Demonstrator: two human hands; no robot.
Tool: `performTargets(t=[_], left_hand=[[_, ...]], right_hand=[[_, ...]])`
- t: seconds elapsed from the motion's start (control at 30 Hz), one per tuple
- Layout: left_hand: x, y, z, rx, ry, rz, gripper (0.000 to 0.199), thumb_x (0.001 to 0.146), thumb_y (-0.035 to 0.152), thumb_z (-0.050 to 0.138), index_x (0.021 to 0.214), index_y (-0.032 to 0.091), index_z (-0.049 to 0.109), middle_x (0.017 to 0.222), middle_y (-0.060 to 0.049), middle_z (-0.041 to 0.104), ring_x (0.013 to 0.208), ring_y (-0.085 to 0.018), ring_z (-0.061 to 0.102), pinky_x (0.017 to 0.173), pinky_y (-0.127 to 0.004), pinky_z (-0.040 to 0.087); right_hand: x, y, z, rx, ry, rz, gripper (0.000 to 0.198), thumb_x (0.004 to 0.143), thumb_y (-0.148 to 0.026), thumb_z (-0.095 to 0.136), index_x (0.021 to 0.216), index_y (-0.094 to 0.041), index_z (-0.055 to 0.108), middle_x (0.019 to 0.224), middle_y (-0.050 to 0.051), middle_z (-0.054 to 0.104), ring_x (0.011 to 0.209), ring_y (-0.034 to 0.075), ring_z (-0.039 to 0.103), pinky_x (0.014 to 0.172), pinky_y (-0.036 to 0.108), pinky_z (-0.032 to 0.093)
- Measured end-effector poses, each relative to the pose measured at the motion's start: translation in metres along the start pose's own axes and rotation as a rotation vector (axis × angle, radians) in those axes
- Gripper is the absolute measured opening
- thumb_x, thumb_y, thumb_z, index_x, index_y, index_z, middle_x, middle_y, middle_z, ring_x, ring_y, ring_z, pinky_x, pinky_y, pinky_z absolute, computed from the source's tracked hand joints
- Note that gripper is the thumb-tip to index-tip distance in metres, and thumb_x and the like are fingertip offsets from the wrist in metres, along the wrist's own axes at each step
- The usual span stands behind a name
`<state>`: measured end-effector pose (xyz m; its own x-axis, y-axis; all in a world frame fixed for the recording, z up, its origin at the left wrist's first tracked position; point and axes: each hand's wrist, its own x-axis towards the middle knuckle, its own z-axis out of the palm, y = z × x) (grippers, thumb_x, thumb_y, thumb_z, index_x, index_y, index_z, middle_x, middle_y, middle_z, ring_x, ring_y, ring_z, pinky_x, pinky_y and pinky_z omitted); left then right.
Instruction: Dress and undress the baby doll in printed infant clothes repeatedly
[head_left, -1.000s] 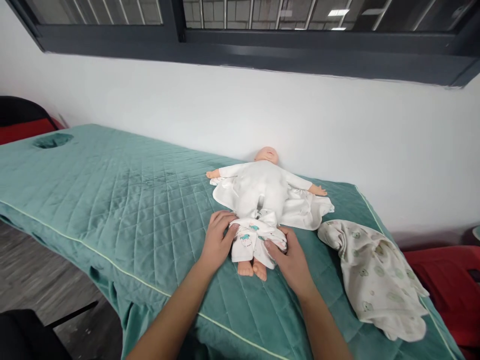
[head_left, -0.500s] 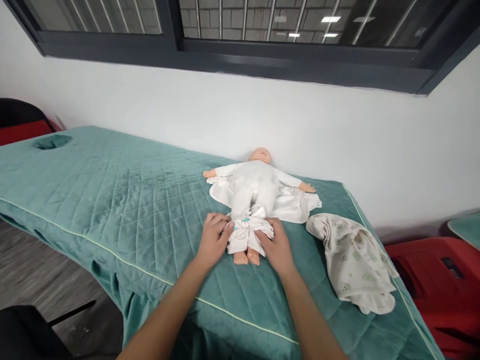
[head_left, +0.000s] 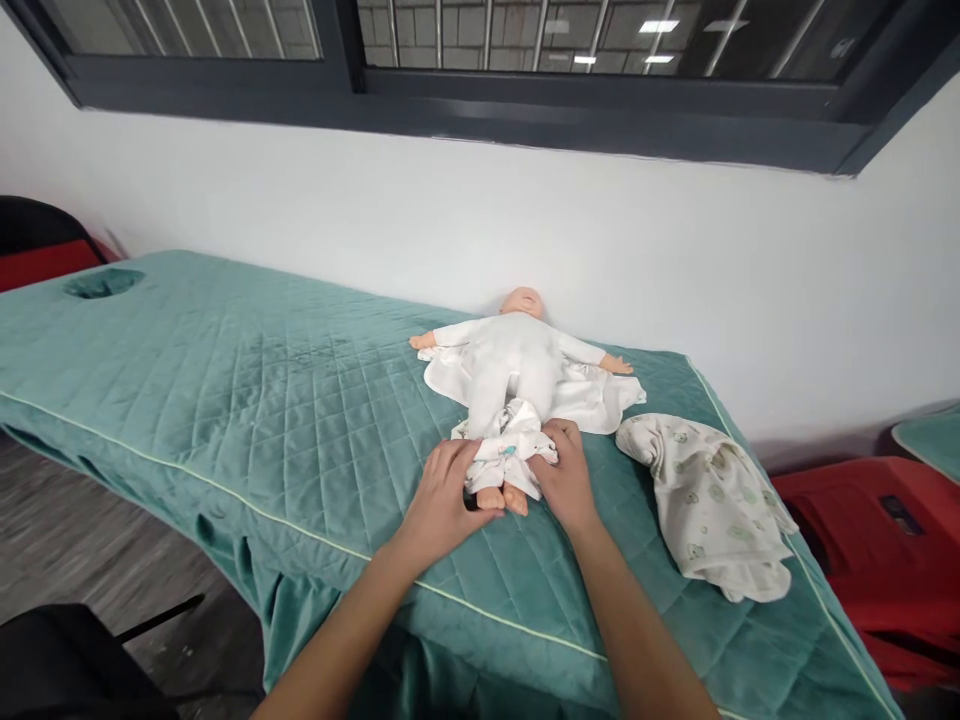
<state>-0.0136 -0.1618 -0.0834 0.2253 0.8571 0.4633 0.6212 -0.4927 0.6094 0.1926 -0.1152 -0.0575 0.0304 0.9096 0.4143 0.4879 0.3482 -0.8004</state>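
Note:
A baby doll (head_left: pixel 517 355) with a white cloth body lies on its back, arms spread, feet toward me. White baby pants (head_left: pixel 510 450) with a small teal print are bunched around its lower legs, and both bare feet (head_left: pixel 502 498) stick out below. My left hand (head_left: pixel 442 495) grips the left side of the pants, fingers on the cloth and thumb by the foot. On the other side, my right hand (head_left: pixel 566 475) pinches the right edge of the pants. A white garment (head_left: pixel 600 400) is spread under the doll's torso and arms.
The doll lies on a green quilted massage bed (head_left: pixel 300 400) with a face hole (head_left: pixel 105 283) at the far left. A patterned baby cloth (head_left: pixel 709 505) lies crumpled at the right. Behind stands a white wall (head_left: pixel 375 210); a red case (head_left: pixel 892 540) is beyond the right edge.
My left hand has shifted down the pants, its thumb moving from the cloth to beside the doll's foot. My right hand keeps its pinch. The view has tilted slightly.

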Motion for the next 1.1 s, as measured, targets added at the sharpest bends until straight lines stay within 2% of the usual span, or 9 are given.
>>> performTargets(t=[0.17,0.3,0.43,0.5,0.6,0.73,0.83,0.97,1.1], left_hand=[[0.000,-0.005,0.001,0.005,0.064,0.014,0.069,0.081,0.027,0.071,0.143,0.027,0.040,0.132,-0.011,0.052,0.126,-0.028,0.048,0.110,-0.048,0.040],[-0.002,-0.009,0.002,0.036,0.097,0.025,0.056,0.084,0.022,0.064,0.137,0.027,0.048,0.125,-0.010,0.055,0.120,-0.026,0.052,0.110,-0.047,0.039],[-0.003,-0.009,0.003,0.036,0.105,-0.037,0.053,0.082,0.019,0.063,0.133,0.026,0.052,0.118,-0.008,0.057,0.113,-0.025,0.055,0.101,-0.043,0.046],[-0.003,-0.009,0.003,0.045,0.116,-0.059,0.051,0.081,0.021,0.064,0.131,0.025,0.054,0.114,-0.008,0.059,0.110,-0.026,0.057,0.098,-0.043,0.047],[-0.004,-0.006,0.002,0.036,0.116,-0.043,0.047,0.084,0.027,0.066,0.130,0.024,0.055,0.112,-0.008,0.061,0.109,-0.027,0.059,0.096,-0.044,0.049],[-0.005,0.001,-0.009,0.001,0.070,-0.003,0.049,0.086,0.034,0.067,0.132,0.025,0.055,0.116,-0.010,0.065,0.109,-0.027,0.063,0.094,-0.043,0.052],[-0.006,0.010,-0.027,-0.067,-0.005,-0.023,0.045,0.087,0.033,0.065,0.131,0.026,0.056,0.120,-0.008,0.067,0.109,-0.025,0.065,0.093,-0.040,0.054],[0.000,0.030,-0.060,-0.192,-0.164,-0.047,0.044,0.083,0.020,0.063,0.127,0.026,0.061,0.132,-0.006,0.066,0.118,-0.025,0.063,0.104,-0.041,0.048],[0.010,0.058,-0.095,-0.284,-0.313,-0.073,0.045,0.078,0.016,0.060,0.122,0.024,0.066,0.123,-0.005,0.071,0.107,-0.025,0.067,0.095,-0.038,0.052]], right_hand=[[-0.016,-0.011,-0.010,-0.059,-0.102,-0.024,0.003,0.075,-0.025,0.064,0.074,-0.022,0.066,0.146,0.007,0.046,0.132,0.032,0.039,0.112,0.051,0.032],[-0.038,-0.023,-0.017,-0.063,-0.249,-0.056,0.011,0.084,-0.033,0.067,0.079,-0.023,0.068,0.158,0.004,0.037,0.147,0.033,0.022,0.117,0.054,0.026],[-0.052,-0.027,-0.016,-0.048,-0.331,-0.056,0.043,0.070,-0.047,0.083,0.101,-0.023,0.065,0.165,0.007,0.022,0.151,0.035,0.015,0.116,0.055,0.030],[-0.053,-0.028,-0.014,-0.051,-0.308,-0.052,0.047,0.066,-0.046,0.086,0.101,-0.023,0.063,0.163,0.009,0.024,0.149,0.036,0.020,0.116,0.055,0.031],[-0.052,-0.033,-0.013,-0.061,-0.257,-0.031,0.035,0.072,-0.038,0.081,0.098,-0.024,0.064,0.156,0.009,0.035,0.142,0.034,0.032,0.113,0.054,0.036],[-0.049,-0.050,-0.023,-0.069,-0.291,-0.063,0.021,0.080,-0.033,0.073,0.099,-0.026,0.068,0.149,0.006,0.045,0.137,0.032,0.038,0.111,0.050,0.039],[-0.046,-0.068,-0.036,-0.070,-0.340,-0.073,0.012,0.084,-0.032,0.068,0.094,-0.027,0.071,0.144,0.005,0.050,0.135,0.031,0.040,0.113,0.051,0.036],[-0.040,-0.095,-0.055,-0.033,-0.410,-0.013,0.012,0.080,-0.028,0.070,0.092,-0.026,0.072,0.133,0.006,0.058,0.129,0.032,0.047,0.110,0.050,0.039],[-0.034,-0.118,-0.073,0.100,-0.540,0.089,0.024,0.081,-0.037,0.070,0.102,-0.026,0.071,0.120,0.004,0.064,0.100,0.024,0.063,0.089,0.037,0.053]])
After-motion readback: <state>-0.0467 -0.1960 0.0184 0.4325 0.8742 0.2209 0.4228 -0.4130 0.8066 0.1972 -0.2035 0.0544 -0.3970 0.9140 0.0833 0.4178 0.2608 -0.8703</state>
